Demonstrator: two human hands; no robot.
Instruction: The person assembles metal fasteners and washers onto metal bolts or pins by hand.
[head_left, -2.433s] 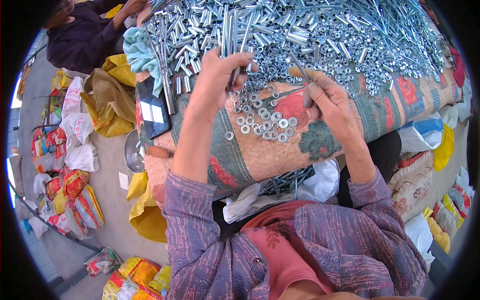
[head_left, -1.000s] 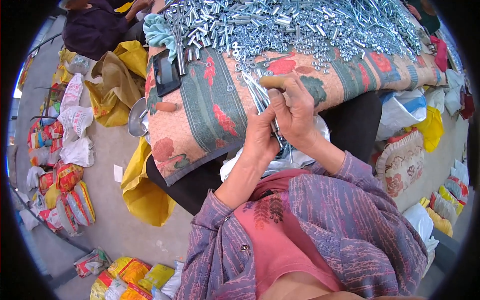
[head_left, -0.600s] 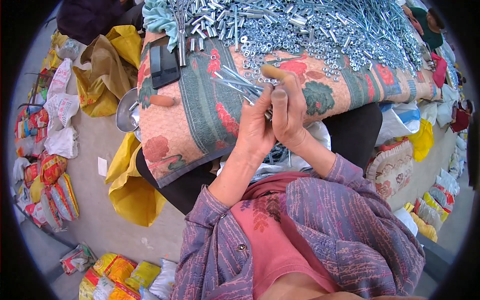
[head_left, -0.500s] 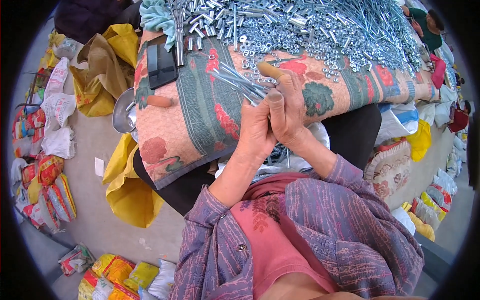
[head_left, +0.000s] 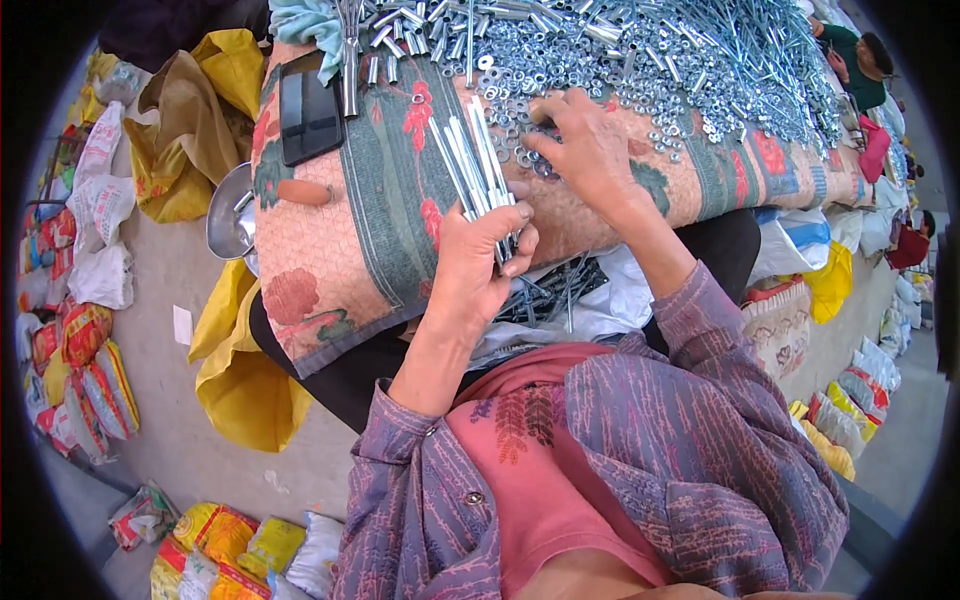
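Leftward of the held rods (head_left: 482,188) lie a phone (head_left: 311,115) and cloth (head_left: 312,24).

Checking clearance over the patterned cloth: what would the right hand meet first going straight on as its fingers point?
The right hand would probably first meet the loose washers just left of its fingertips; its height above them is unclear, so it might pass over.

The left hand (head_left: 470,255) clasps a bundle of metal rods (head_left: 482,190) fanning beyond its grip, the right hand (head_left: 592,150) curls loosely beside washers (head_left: 514,108) ahead and rightward, and a black phone (head_left: 311,115) lies to the grip's left.
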